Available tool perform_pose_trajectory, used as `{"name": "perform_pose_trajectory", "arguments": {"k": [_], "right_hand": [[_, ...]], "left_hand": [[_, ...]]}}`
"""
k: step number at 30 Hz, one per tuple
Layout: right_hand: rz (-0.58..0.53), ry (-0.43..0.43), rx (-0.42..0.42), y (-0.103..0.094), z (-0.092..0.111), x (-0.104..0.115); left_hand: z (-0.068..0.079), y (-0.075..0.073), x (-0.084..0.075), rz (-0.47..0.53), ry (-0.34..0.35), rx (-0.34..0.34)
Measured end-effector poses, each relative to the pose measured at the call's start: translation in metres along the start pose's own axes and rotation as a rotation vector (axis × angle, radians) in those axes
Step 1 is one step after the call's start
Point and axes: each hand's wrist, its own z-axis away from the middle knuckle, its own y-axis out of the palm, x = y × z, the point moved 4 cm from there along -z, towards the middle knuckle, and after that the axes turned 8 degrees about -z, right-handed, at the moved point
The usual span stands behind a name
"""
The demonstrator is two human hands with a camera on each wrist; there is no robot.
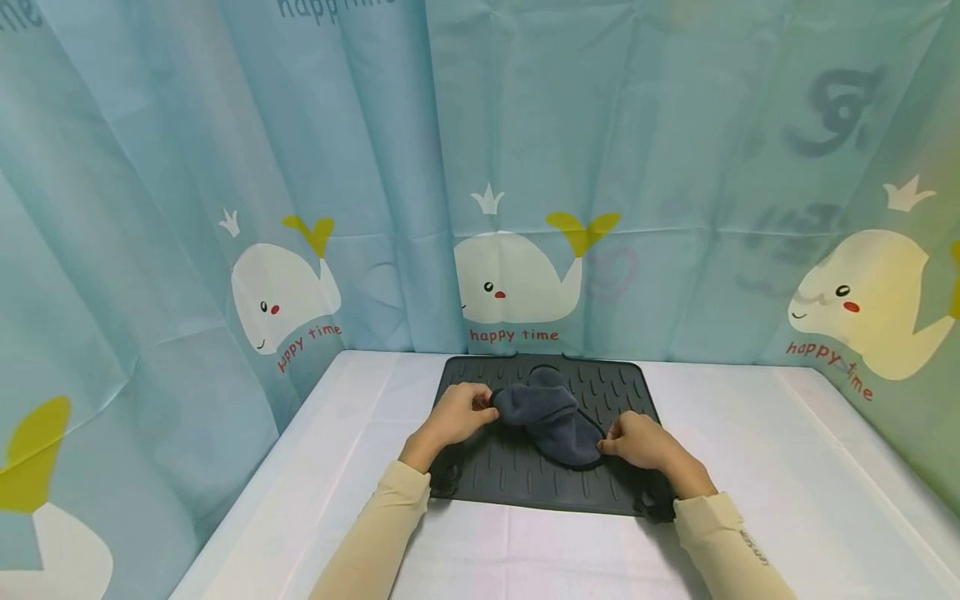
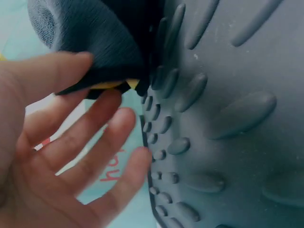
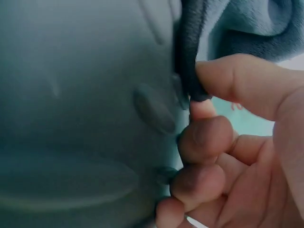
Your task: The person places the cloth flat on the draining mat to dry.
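Together, left hand (image 1: pixel 457 414) and right hand (image 1: pixel 643 442) pinch a bluish cloth (image 1: pixel 561 429), perhaps folded, over a mat (image 1: pixel 517 482).

From afar, I see pale blue curtains (image 1: pixel 690 167) printed with 4 white whales (image 1: pixel 528 279) behind and beside the white table (image 1: pixel 322 467), evenly lit.

Place: some kinda curtained-off booth around a worktop (image 1: pixel 757 450), can't tell if it's in a home, office or lab
Curtains (image 1: pixel 375 150): pale blue-green fabric along the left, far and right sides, hides whatever room is behind
Print: cartoon whales (image 1: pixel 517 283) with little crowns (image 1: pixel 487 202) and "happy time" lettering (image 1: pixel 513 336), pretty kiddie lol
Worktop: whitish, right by the far curtain
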Motion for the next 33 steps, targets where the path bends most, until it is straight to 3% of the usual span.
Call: {"name": "perform_pose_trajectory", "arguments": {"k": [9,18,25,33], "right_hand": [[-0.166,0.019,-0.076,-0.023,0.001,-0.004],[-0.324,0.062,-0.198,-0.048,0.006,-0.009],[-0.463,0.068,-0.277,-0.06,0.006,-0.018],[-0.502,0.09,-0.315,-0.063,0.008,-0.024]], "left_hand": [[-0.001,-0.012,-0.001,0.176,-0.076,-0.18],[0.0,-0.017,0.006,0.213,-0.129,-0.281],[-0.002,-0.022,0.011,0.249,-0.182,-0.316],[-0.002,-0.022,0.013,0.309,-0.238,-0.282]]}}
